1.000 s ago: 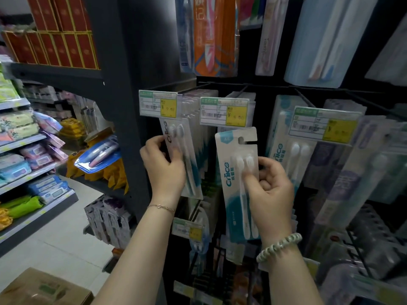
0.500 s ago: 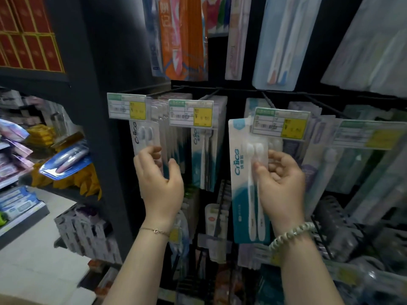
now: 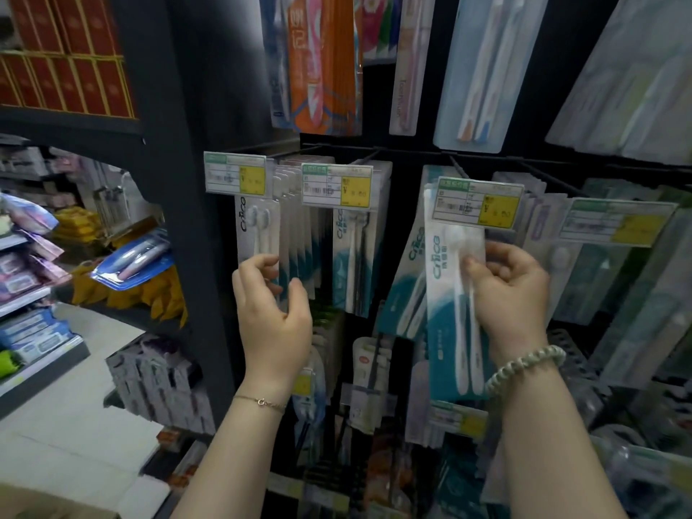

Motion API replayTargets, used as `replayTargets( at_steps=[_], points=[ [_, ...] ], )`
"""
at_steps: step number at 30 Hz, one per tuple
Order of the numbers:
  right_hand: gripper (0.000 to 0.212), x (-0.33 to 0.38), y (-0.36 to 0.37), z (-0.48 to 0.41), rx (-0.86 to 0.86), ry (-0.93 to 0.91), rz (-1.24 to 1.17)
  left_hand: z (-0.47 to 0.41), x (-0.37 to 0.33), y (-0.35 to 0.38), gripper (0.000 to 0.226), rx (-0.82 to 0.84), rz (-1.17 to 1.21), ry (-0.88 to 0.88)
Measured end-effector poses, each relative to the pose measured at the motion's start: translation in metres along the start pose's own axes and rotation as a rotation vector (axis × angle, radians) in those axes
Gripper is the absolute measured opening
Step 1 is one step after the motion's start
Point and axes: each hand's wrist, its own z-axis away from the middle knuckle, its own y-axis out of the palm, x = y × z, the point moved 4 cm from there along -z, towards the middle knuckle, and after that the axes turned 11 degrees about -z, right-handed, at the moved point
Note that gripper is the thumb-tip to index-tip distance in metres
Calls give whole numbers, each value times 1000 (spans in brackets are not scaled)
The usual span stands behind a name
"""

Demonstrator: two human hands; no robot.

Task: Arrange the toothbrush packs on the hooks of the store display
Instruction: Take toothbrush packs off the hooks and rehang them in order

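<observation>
My right hand grips a white and teal two-brush toothbrush pack and holds it upright, its top tucked behind the third price tag. My left hand sits at the lower edge of the leftmost row of hanging toothbrush packs, fingers curled around the front packs. A second row of similar packs hangs between the two hands under its own price tag.
More toothbrush packs hang above and to the right on black hooks. A dark upright post borders the display on the left. Beyond it stand shelves of goods and a pale floor.
My right hand has carried the pack rightward from the second hook's row up to the third hook's tag. My left hand has stayed at the leftmost row.
</observation>
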Motion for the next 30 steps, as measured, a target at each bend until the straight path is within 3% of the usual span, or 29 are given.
replayTargets(
  at_steps=[5, 10, 15, 18, 25, 30],
  points=[
    [18, -8, -5, 7, -45, -16, 27, 2, 5, -1, 24, 52, 0, -24],
    [17, -14, -5, 11, -49, -64, 146, 8, 3, 9, 16, 280, -21, 52],
    [17, -21, -15, 19, -98, -234, 362, 17, 1, 19, 10, 494, -161, 181],
    [20, -24, -12, 37, -106, -336, 355, 26, -1, 26, 8, 576, -245, 238],
    [17, -54, 20, 102, 212, -505, 602, 61, -1, 46, 11, 664, -354, 283],
    [17, -79, 11, 117, 379, -472, 754, 92, 16, 46, 10, 693, -470, 335]
  ],
)
